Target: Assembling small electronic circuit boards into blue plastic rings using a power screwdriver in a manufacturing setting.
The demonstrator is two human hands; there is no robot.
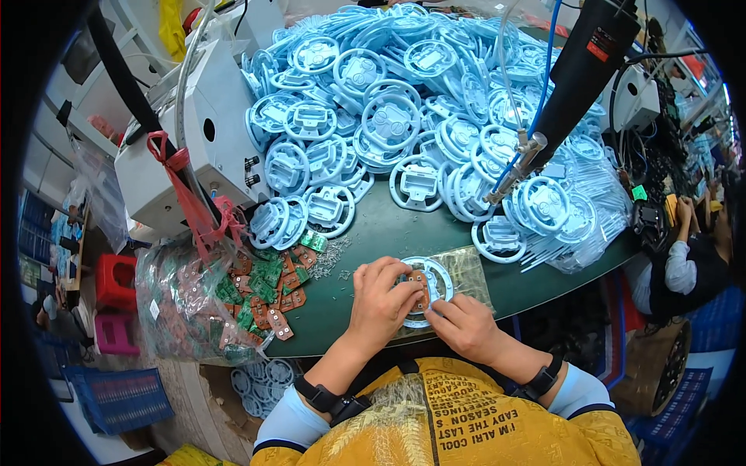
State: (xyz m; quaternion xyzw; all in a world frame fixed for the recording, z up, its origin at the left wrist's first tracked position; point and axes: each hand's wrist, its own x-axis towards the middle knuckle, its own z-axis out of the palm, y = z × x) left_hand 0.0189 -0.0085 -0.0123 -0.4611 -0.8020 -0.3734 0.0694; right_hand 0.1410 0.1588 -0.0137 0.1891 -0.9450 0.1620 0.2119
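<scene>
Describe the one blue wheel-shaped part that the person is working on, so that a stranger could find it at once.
Start from the big heap of pale blue wheel-shaped parts on the green table. Come down to the near edge, where the left hand and right hand meet. The wheel part lies there between them on a clear plastic sheet, alone, with a brown circuit board in its middle.

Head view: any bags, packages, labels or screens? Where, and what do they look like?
Clear plastic bag: table's left edge, slumped open, spilling green and brown circuit boards.
Flat clear bag: on the green table, beneath the light-blue wheel part both hands work on.
Red label: small rectangle on the hanging black tool.
No screens visible.
</scene>
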